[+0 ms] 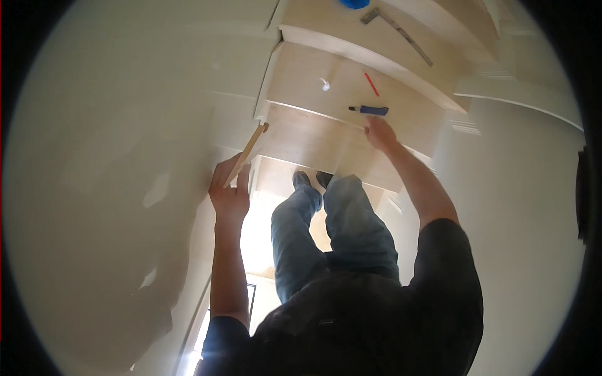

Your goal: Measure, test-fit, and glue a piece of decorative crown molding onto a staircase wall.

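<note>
My left hand (229, 190) is closed around a narrow strip of wood (246, 155), held tilted beside the left wall near the stair edge. The strip's upper end has a small darker notch or block. My right hand (380, 133) reaches over a pale wooden stair tread (301, 69), right by a blue and black utility knife (370, 111) that lies across it. The fingertips meet or nearly meet the knife's lower edge; their grip is blurred and partly hidden. Beyond the knife lies a red pencil (371, 84), with a small white scrap (325, 84) to its left.
One step higher rests a metal try square (401, 34), with a blue object (355, 3) cut off at the top rim. White walls (125, 125) flank the curving stairs. My shoes (302, 180) stand on a lower step, and bright light comes from below left.
</note>
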The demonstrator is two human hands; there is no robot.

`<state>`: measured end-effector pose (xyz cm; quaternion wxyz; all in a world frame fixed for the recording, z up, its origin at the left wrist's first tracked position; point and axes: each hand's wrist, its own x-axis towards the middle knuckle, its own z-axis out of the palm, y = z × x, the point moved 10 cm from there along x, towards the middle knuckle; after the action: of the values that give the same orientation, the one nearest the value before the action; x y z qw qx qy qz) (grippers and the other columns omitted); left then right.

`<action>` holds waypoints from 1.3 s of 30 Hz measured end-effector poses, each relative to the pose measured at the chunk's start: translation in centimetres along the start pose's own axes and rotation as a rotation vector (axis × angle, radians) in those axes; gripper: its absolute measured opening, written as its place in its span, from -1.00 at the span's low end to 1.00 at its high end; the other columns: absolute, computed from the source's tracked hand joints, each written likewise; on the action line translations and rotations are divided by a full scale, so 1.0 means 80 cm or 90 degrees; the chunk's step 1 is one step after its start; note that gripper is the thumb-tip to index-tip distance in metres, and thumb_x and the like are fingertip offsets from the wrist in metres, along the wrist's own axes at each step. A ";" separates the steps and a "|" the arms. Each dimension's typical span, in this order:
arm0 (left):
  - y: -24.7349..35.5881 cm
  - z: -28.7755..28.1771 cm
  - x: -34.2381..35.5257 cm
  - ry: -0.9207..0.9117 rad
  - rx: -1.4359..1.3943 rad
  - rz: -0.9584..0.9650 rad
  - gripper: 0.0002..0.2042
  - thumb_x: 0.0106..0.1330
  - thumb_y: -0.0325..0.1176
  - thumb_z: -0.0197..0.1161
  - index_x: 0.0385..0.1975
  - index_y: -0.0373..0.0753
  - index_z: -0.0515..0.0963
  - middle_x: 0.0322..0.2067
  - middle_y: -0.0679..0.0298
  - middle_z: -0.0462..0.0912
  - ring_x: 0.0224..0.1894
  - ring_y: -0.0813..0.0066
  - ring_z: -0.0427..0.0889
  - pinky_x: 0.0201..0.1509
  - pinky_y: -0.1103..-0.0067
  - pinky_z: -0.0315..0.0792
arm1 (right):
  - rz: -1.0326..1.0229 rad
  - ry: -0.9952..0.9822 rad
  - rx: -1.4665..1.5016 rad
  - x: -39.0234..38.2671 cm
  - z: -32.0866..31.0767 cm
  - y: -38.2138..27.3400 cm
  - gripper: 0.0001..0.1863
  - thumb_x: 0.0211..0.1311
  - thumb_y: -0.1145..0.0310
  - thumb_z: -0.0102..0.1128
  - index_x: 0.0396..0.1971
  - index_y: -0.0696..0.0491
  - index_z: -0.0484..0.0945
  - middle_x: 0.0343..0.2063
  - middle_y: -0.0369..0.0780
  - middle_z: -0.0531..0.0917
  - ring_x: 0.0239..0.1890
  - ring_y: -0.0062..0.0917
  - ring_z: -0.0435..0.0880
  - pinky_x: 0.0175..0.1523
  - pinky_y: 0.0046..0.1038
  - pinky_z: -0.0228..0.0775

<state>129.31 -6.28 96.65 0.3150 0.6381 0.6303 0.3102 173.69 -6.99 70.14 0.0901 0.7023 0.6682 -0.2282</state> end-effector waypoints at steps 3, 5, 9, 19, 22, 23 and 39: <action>-0.012 0.017 0.000 0.024 0.106 0.194 -0.80 0.35 -0.39 0.35 -0.07 -0.25 0.68 -0.15 0.14 0.75 -0.14 0.20 0.73 -0.07 0.40 0.55 | 0.022 0.016 -0.091 0.070 0.037 0.047 -0.56 0.41 0.22 0.10 0.21 0.05 0.46 0.11 -0.03 0.58 0.22 -0.13 0.52 0.28 -0.13 0.41; -0.034 0.026 0.000 0.064 0.085 0.216 -0.83 0.31 -0.37 0.39 -0.17 -0.25 0.69 -0.27 0.23 0.77 -0.25 0.23 0.73 -0.20 0.44 0.52 | -0.016 0.172 -0.137 0.099 0.055 0.073 -0.57 0.31 0.21 0.25 0.15 -0.03 0.49 0.12 -0.12 0.55 0.21 -0.16 0.52 0.23 -0.12 0.43; -0.030 0.032 -0.020 0.133 0.067 0.335 -0.79 0.23 -0.26 0.48 -0.30 -0.27 0.70 -0.45 0.27 0.74 -0.43 0.27 0.68 -0.32 0.45 0.49 | 0.047 0.226 -0.096 0.108 0.107 0.105 -0.53 0.39 0.16 0.17 0.24 -0.02 0.47 0.19 -0.15 0.49 0.28 -0.18 0.41 0.42 -0.11 0.19; -0.108 0.117 0.072 0.328 -0.149 0.190 -0.79 0.37 -0.37 0.43 -0.23 -0.44 0.67 -0.47 0.31 0.68 -0.44 0.73 0.46 -0.38 0.73 0.32 | -0.066 0.442 0.009 0.096 0.098 0.109 -0.51 0.30 0.20 0.25 0.21 -0.04 0.49 0.10 -0.10 0.53 0.20 -0.12 0.45 0.31 -0.08 0.24; -0.099 0.139 0.120 0.321 -0.142 0.155 -0.77 0.38 -0.33 0.43 -0.20 -0.41 0.68 -0.46 0.35 0.67 -0.43 0.72 0.47 -0.35 0.71 0.35 | -0.083 0.450 0.011 0.093 0.100 0.112 -0.51 0.28 0.22 0.25 0.19 -0.01 0.51 0.07 -0.10 0.54 0.17 -0.12 0.47 0.29 -0.08 0.25; -0.096 0.148 0.136 0.321 -0.122 0.128 -0.76 0.38 -0.31 0.43 -0.18 -0.40 0.69 -0.46 0.36 0.67 -0.41 0.72 0.48 -0.32 0.71 0.36 | -0.090 0.458 0.014 0.092 0.098 0.113 -0.52 0.27 0.23 0.26 0.18 0.00 0.51 0.06 -0.10 0.55 0.16 -0.12 0.48 0.29 -0.07 0.25; -0.055 0.234 0.283 0.271 0.084 0.078 -0.63 0.37 -0.07 0.42 -0.22 -0.34 0.72 -0.43 0.30 0.72 -0.36 0.60 0.60 -0.18 0.58 0.49 | -0.156 0.657 0.068 0.114 -0.013 0.100 -0.55 0.21 0.53 0.26 0.13 0.03 0.58 0.07 -0.14 0.62 0.18 -0.17 0.53 0.27 -0.12 0.34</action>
<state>141.78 16.20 81.74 0.1129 0.6144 0.6619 0.4144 181.79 0.91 65.59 -0.3135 0.6438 0.6902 0.1042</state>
